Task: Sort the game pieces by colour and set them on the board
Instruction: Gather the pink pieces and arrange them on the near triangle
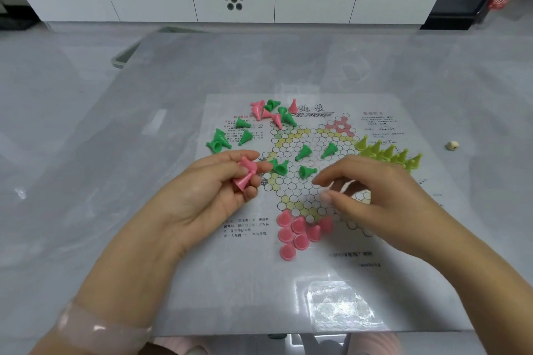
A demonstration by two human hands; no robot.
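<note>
The left hand curls its fingers around two pink plastic cone pieces above the printed paper game board, while the right hand, fingers loosely spread and holding nothing, hovers beside the standing cluster of pink cones.

Paper board flat; pink pieces upright at near edge, yellow pieces grouped right, green pieces toppled, scattered.

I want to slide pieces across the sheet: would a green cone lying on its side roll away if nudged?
Probably it curls rather than rolls straight: the green cone tapers from wide base to narrow tip. It looks like light moulded plastic, so it likely skids easily on the glossy board sheet.
</note>
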